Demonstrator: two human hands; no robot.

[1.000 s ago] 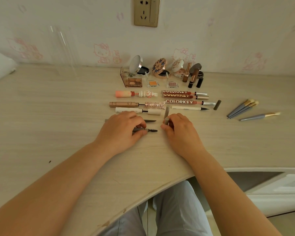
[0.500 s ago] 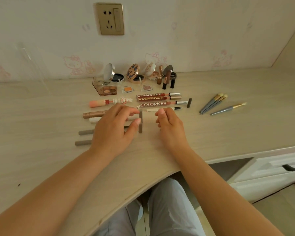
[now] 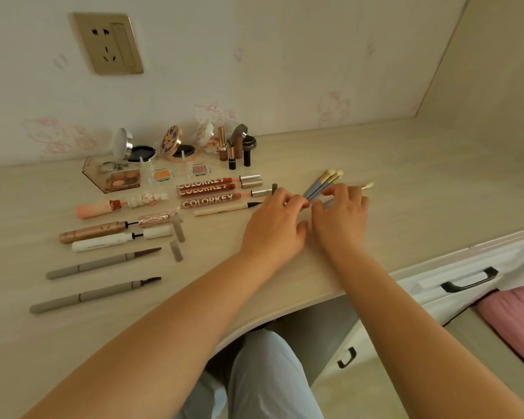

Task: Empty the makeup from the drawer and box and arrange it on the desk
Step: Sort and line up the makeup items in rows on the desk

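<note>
Reaching together at the far right of the layout, both hands work the makeup brushes [image 3: 321,186]. Left hand [image 3: 274,220] has its fingertips pinched onto the grey handles at their near ends; right hand [image 3: 339,213] curls over the same handles from the other side, fingers bent and touching them. Whether it has actually closed on one, cannot tell: its own knuckles hide the contact.

Brushes lie fanned, bristle tips pointing to about 1 o'clock from the hands; one lone tip shows past the right hand at 2 o'clock. Judged reason for the two-handed hold: squaring the handles so they sit parallel like the rest.

Everything else on the desk [image 3: 406,182] is already in tidy rows at 9 to 10 o'clock of the hands: lip gloss tubes [image 3: 212,192] side by side, eyebrow pencils [image 3: 103,278] nearest the desk edge, open compacts [image 3: 170,145] against the wall. Drawer [image 3: 466,279] at 4 o'clock looks closed.
</note>
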